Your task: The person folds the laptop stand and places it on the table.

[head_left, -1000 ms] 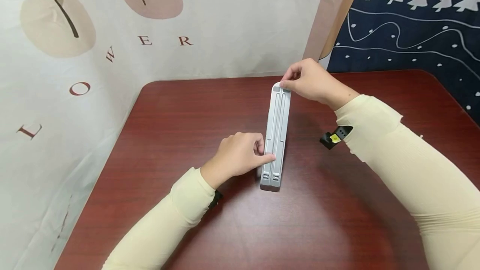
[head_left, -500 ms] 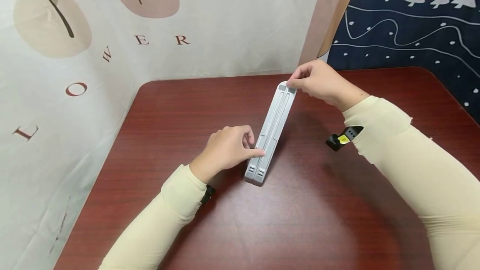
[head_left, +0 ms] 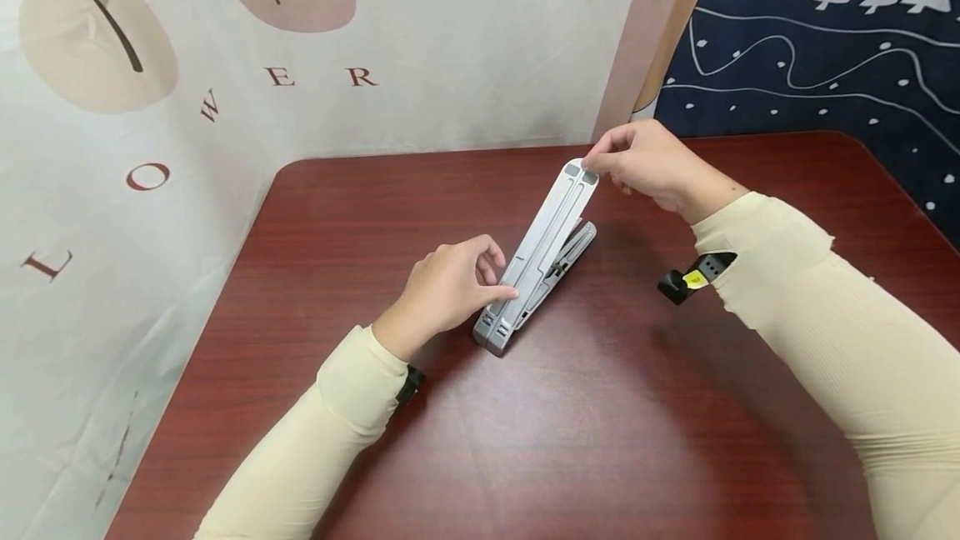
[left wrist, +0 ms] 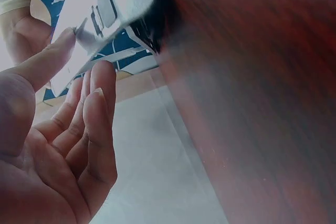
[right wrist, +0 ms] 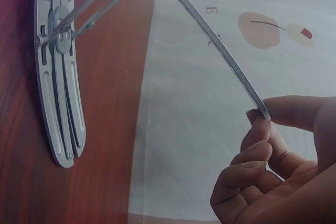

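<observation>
A silver folding laptop stand (head_left: 534, 244) slants across the table, its hinged end toward me. My right hand (head_left: 663, 172) pinches the far end of its raised upper bars between thumb and forefinger. Below them, the lower section (head_left: 576, 250) lies apart at an angle. In the right wrist view a thin strut joins the raised bar (right wrist: 220, 52) to the slotted lower bars (right wrist: 55, 100). My left hand (head_left: 448, 286) lays its thumb on the stand near the hinge. Its other fingers (left wrist: 100, 124) bend loosely beside the stand, off its surface in the left wrist view.
The reddish-brown wooden table (head_left: 585, 457) spreads around the stand. A pale printed cloth (head_left: 465, 48) hangs along the left and back, and a dark blue tree-patterned cloth (head_left: 810, 65) at the back right. A black wrist camera (head_left: 678, 283) sits below the right sleeve.
The stand has swung so its far end points right and its near end shifts left. Its upper bars have lifted away from the lower section, with the right hand moving slightly right.
</observation>
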`<move>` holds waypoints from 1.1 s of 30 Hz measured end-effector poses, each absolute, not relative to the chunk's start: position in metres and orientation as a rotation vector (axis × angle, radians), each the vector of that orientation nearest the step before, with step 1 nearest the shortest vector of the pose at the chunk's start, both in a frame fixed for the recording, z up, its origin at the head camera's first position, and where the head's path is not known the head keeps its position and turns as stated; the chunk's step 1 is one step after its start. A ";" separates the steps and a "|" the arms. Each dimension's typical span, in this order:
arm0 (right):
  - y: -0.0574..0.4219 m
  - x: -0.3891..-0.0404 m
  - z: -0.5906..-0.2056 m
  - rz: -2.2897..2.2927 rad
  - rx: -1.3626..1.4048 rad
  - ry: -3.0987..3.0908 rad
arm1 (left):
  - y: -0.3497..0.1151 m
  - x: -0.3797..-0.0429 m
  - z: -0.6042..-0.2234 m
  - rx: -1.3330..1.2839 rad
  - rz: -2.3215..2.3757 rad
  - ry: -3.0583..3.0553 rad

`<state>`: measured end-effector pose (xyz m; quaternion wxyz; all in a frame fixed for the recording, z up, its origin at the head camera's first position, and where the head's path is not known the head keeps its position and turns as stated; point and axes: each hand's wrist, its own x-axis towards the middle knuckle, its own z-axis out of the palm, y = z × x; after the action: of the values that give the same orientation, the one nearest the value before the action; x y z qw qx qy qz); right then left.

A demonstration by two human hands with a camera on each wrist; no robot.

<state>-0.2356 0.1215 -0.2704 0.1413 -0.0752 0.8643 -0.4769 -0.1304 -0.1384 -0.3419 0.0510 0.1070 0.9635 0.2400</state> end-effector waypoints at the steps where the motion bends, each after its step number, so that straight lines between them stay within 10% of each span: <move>1: 0.122 -0.235 -0.271 -1.389 -0.210 2.488 | -0.138 -0.131 -0.342 0.335 0.743 2.932; 33: 0.139 -0.217 -0.280 -1.729 -0.077 2.181 | -0.140 -0.133 -0.343 0.427 0.732 2.962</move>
<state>-0.2174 0.1385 -0.2800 0.1777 -0.0273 0.7709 -0.6111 -0.1332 -0.1396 -0.3425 0.0306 0.1385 0.9610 0.2375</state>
